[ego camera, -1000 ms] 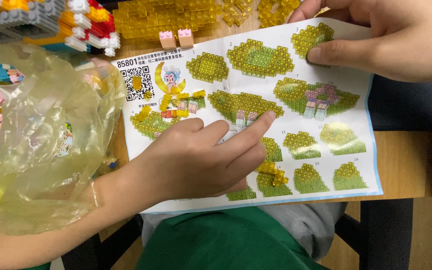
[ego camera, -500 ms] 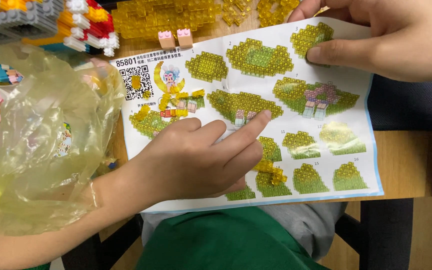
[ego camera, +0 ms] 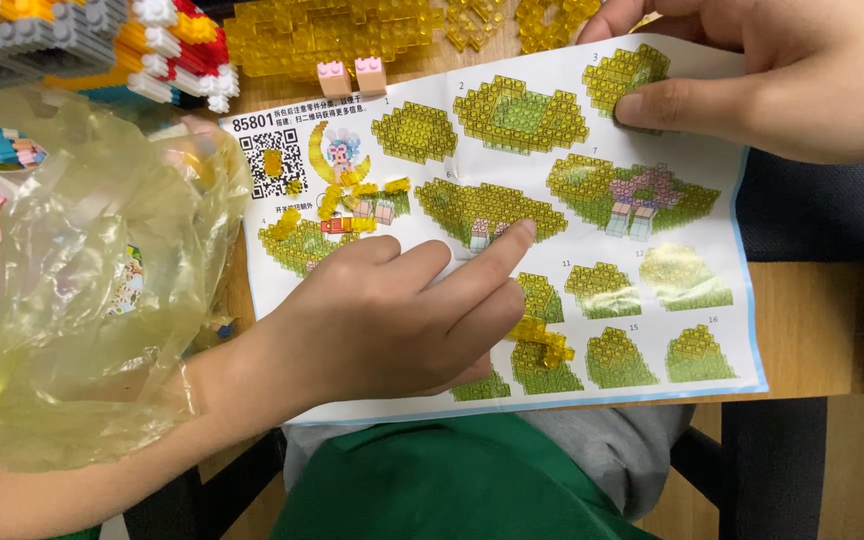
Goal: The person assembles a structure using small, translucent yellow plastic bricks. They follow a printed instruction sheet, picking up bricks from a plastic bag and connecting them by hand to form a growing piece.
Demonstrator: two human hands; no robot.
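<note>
**Both hands on block-building instruction sheet**

Left hand [ego camera: 392, 315] lies flat on the instruction sheet [ego camera: 592, 130], index finger stretched out to a printed step picture mid-sheet, other fingers loosely curled, grip holding nothing. A small yellow clear piece [ego camera: 542, 340] sits just beside its fingers. Right hand [ego camera: 782, 70] pins the sheet's top right corner, thumb pressed down on the paper. Sheet lies on the wooden surface [ego camera: 812, 320], overhanging the near edge. Crumpled yellow plastic bag [ego camera: 82, 290] at left; yellow block assembly [ego camera: 342, 35] above the sheet.

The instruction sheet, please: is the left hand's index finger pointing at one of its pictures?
Yes, the left hand lies on the instruction sheet, index finger on a yellow build picture.
</note>
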